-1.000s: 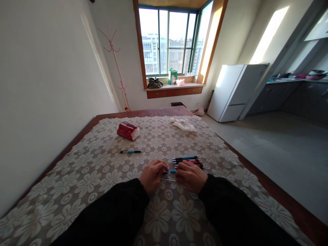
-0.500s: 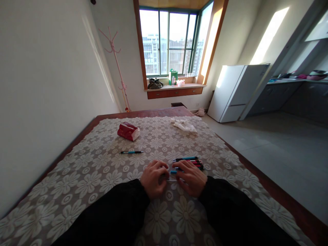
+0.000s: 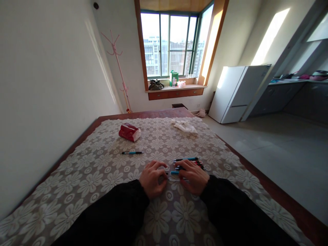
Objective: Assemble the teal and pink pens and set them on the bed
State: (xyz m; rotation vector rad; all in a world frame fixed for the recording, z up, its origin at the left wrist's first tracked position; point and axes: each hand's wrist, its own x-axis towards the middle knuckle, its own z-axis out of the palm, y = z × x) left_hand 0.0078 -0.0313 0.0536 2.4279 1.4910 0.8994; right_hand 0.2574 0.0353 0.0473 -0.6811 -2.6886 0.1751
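- Head view: left hand (image 3: 151,177) & right hand (image 3: 194,176) rest knuckles-up on the worktop (image 3: 77,177), close together, both in black sleeves.
- Between them lies a blue pen (image 3: 173,172): slim, short bright-blue section showing, dark bit toward the left hand; rest hidden under fingers.
- Left hand: fingers curled down, tips pinching the pen's dark end. Grasping it, as far as visible.
- Right hand: fingers bent over the pen's other end, grasping it too; palm faces down, thumb hidden.
- A thin pale rod-like piece shows just below the pen, between the hands; too small to say what it is.
- Pen bundle (image 3: 188,162) just beyond the right hand, touching or nearly touching its fingertips: several pens side by side, blue barrel on the far side, red & black ones nearer, all lying approx. left-right.
- Single pen (image 3: 132,152) lies alone, further out & to the left, well apart from both hands: black w/ teal middle, lying flat left-right.
- Worktop covered w/ lace cloth, white flower pattern on brownish ground; dark red-brown wood edge shows round it.
- Red packet (image 3: 129,132) far left-centre on the cloth, white end facing right.
- Crumpled white tissue (image 3: 185,125) at the far right part of the cloth.
- Beyond: window (image 3: 170,44), pink coat stand (image 3: 118,68), white fridge (image 3: 238,92).
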